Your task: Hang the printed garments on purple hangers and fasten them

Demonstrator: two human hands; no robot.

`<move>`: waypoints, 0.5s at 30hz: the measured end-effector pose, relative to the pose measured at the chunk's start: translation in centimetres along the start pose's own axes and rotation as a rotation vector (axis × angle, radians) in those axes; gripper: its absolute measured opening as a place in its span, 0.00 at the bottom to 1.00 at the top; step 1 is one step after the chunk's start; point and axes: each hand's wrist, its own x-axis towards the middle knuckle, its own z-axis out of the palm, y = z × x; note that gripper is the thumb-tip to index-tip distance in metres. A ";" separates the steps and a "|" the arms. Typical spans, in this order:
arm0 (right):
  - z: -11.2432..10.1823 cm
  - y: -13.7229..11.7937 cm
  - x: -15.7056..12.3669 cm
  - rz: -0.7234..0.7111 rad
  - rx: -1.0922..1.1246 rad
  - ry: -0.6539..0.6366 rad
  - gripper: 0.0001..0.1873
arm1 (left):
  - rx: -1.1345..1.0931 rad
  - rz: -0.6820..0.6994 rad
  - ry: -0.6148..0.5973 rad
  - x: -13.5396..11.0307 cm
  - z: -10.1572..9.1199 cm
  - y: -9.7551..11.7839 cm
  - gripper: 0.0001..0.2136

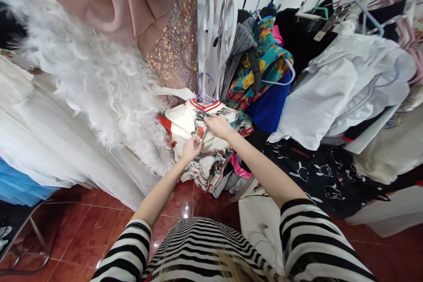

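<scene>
Well, the left hand (191,148) and right hand (217,126) both pinch a soft, light white shirt (211,163) at its front. It is floppy, so the red collar (205,105) looks good to hold. A purple hanger (202,89) sits just above the shirt, with white feathers (99,83) beside it.

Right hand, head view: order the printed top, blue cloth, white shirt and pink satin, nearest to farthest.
1. Printed top: directly under the right hand, touching it.
2. Blue cloth: just to the right.
3. White shirt: farther right.
4. Pink satin: far upper left.
</scene>
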 end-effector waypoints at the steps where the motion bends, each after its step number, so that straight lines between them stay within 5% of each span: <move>1: -0.2 0.2 0.2 -0.005 -0.006 0.012 0.19 | 0.002 0.003 0.003 0.0 0.0 0.0 0.07; 15: -2.0 0.6 1.5 -0.022 -0.070 0.087 0.21 | 0.016 -0.009 0.003 0.1 -0.1 -0.2 0.07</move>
